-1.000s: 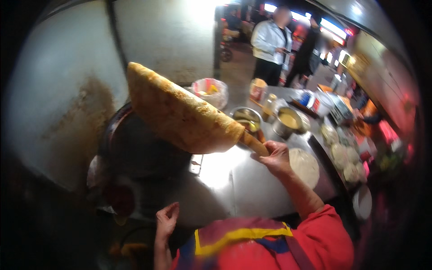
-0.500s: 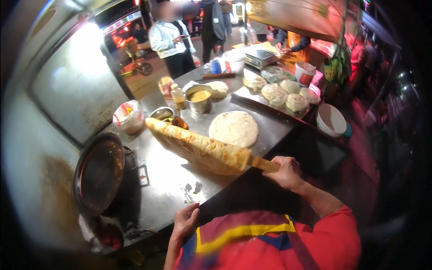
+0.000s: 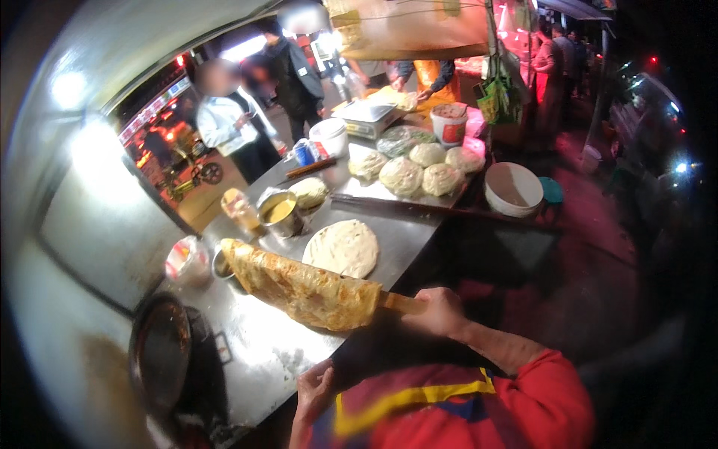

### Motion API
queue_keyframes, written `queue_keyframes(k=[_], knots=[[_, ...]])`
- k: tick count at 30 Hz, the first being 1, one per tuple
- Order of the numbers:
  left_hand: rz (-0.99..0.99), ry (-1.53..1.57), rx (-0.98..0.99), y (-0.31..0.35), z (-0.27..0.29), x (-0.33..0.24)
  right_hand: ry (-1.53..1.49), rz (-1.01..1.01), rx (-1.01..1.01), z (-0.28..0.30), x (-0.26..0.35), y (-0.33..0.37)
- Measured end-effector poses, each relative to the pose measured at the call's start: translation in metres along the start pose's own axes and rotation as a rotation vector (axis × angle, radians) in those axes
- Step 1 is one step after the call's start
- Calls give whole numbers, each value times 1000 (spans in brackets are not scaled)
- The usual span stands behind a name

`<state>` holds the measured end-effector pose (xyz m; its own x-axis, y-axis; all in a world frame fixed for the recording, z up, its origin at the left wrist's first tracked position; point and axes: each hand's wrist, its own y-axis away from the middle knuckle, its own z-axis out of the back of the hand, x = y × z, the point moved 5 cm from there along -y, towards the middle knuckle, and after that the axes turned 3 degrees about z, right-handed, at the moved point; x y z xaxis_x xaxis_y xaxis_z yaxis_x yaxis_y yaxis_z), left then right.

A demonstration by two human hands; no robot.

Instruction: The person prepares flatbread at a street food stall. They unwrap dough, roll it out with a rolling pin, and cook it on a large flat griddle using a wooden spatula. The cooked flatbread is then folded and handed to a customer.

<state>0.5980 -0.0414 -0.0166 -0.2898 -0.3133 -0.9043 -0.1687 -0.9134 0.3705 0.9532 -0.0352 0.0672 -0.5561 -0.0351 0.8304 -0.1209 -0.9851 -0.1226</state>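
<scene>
My right hand (image 3: 441,314) is closed around the wooden handle (image 3: 400,302) of a stick or paddle. A browned flatbread (image 3: 299,288) hangs folded over it, held above the steel counter and hiding the rest of the tool. Just beyond lies a pale, flat round of dough (image 3: 342,249). Near the counter's front edge is my left hand (image 3: 315,388), its fingers loosely bent and apart from the thumb, with nothing visible in it.
A dark round pan (image 3: 161,352) stands at the left end. Behind the bread are a metal pot of yellow liquid (image 3: 279,210) and a plastic bag (image 3: 187,260). Several dough balls (image 3: 402,176), a scale (image 3: 368,118) and white buckets (image 3: 513,189) sit farther right. People stand beyond.
The view has swung to the right, so the counter items sit farther left. My right hand still holds the bread over the counter, now with more of its browned face showing.
</scene>
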Motion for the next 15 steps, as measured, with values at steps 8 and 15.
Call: queue_keyframes(k=[8,15], knots=[[-556,-222,-448,-86,-42,-69,92,87,-53,54,14,-47],[-670,-203,-464,-155,-72,-76,246,45,-154,39,-31,-62]])
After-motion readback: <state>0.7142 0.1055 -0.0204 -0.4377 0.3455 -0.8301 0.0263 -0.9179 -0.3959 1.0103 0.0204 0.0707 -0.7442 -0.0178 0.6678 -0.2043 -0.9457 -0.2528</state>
